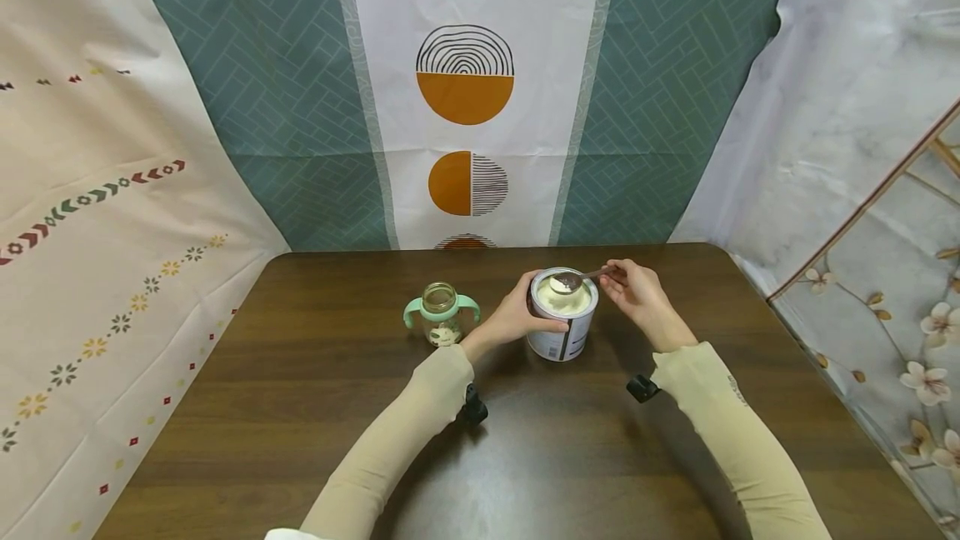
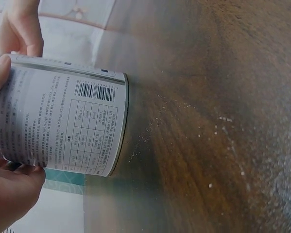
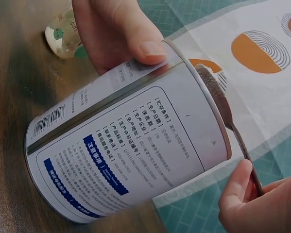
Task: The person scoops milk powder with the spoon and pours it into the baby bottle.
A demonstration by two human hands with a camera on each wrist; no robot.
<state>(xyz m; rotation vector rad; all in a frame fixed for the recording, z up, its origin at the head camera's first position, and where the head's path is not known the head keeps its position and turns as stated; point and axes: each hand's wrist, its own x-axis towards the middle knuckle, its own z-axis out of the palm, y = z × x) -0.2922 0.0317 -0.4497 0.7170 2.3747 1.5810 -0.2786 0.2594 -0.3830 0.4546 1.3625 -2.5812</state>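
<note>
A white tin can [image 1: 557,342] of pale powder [image 1: 562,302] stands lidless on the table, its printed label filling much of both wrist views. My left hand [image 1: 517,315] grips the can from its left side, thumb across the front and fingers round the back. With thumb and fingers, my right hand [image 1: 636,294] pinches the handle of a metal spoon [image 1: 570,280]. The spoon's bowl lies over the can's mouth, with whitish powder on it. In the right wrist view the spoon [image 3: 215,90] shows just past the can's rim.
Left of the can stands a clear baby bottle [image 1: 439,300] without a cap, with mint-green handles. White specks of powder [image 2: 211,185] lie scattered on the brown wooden table [image 1: 315,407]. Patterned cloths [image 1: 637,90] hang behind the table and at both sides.
</note>
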